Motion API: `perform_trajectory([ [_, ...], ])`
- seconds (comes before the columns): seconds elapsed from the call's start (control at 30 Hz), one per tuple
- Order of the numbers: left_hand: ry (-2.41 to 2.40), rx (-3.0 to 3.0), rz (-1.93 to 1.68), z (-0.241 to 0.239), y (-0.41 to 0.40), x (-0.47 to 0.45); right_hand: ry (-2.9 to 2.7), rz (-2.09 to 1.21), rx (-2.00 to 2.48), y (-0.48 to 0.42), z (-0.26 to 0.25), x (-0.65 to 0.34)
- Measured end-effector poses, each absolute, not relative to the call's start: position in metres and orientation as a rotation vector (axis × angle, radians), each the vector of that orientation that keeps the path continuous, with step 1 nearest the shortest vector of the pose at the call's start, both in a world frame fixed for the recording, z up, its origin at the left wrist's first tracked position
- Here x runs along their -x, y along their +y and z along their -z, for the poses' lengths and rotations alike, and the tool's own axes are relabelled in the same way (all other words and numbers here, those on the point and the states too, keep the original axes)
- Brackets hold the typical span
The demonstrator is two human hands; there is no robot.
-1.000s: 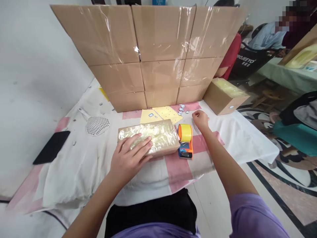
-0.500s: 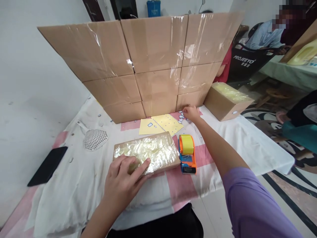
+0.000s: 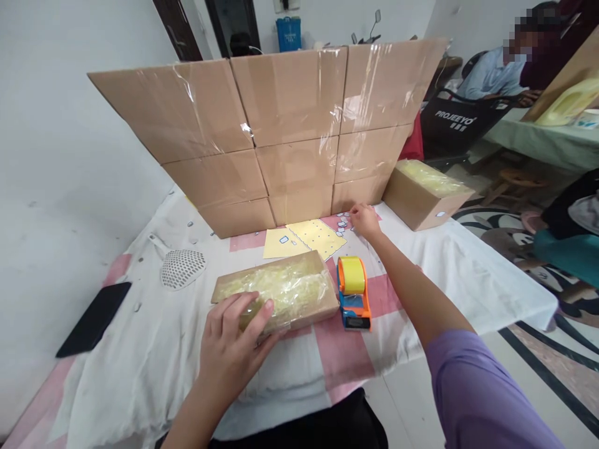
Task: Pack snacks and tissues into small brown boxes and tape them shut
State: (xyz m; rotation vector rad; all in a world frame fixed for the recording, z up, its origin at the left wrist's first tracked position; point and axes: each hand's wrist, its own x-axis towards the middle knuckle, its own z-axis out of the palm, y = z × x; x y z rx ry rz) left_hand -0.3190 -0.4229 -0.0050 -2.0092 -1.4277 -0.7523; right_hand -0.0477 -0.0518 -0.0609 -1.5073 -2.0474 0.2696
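Note:
A small cardboard box point(image 3: 299, 284) with shiny clear tape over its top lies before me on the tablecloth. My left hand point(image 3: 234, 337) grips its near left edge, fingers on top and thumb by the near side. Just right of the box stands an orange and blue tape dispenser point(image 3: 354, 293) with a yellowish roll. My right hand point(image 3: 367, 219) reaches to the foot of a wall of stacked, taped cardboard boxes point(image 3: 299, 125). Its fingers are curled together beside small white shapes on the cloth; whether anything is between them is hidden.
Another taped box point(image 3: 425, 196) stands at the right end of the stack. On the left lie a white perforated scoop point(image 3: 182, 268) and a black flat object point(image 3: 93, 318). A person point(image 3: 496, 75) sits behind a black PROJEEYO basket point(image 3: 453, 125) at the back right.
The view has shifted slightly, so the stack appears lower. The box under my left hand looks slightly turned, and its top shows less glare. My right hand stays by the stack's foot.

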Motion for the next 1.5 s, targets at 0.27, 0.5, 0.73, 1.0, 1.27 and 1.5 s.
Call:
perform_trajectory([
  [0.27, -1.858, 1.888, 1.146, 0.002, -0.439, 0.344, -1.843, -0.491, 1.007, -0.163, 0.013, 0.023],
  [0.5, -2.825, 1.483, 1.972, 0.023, -0.433, 0.364, -2.052, -0.711, 0.871, -0.289, 0.013, 0.016],
  [0.73, -2.869, 1.134, 2.313, 0.013, -0.441, 0.374, -2.367, -0.678, 0.830, -0.322, 0.018, 0.038],
  [1.0, -2.815, 1.026, 2.438, 0.007, -0.437, 0.365, -2.310, -0.699, 0.819, -0.316, 0.027, 0.060],
  [1.27, -2.886, 0.859, 2.468, 0.001, -0.429, 0.354, -2.169, -0.943, 0.769, -0.310, 0.033, 0.060],
  [1.5, -2.914, 0.881, 2.376, 0.006, -0.428, 0.359, -2.236, -0.704, 0.891, -0.318, 0.041, 0.061],
])
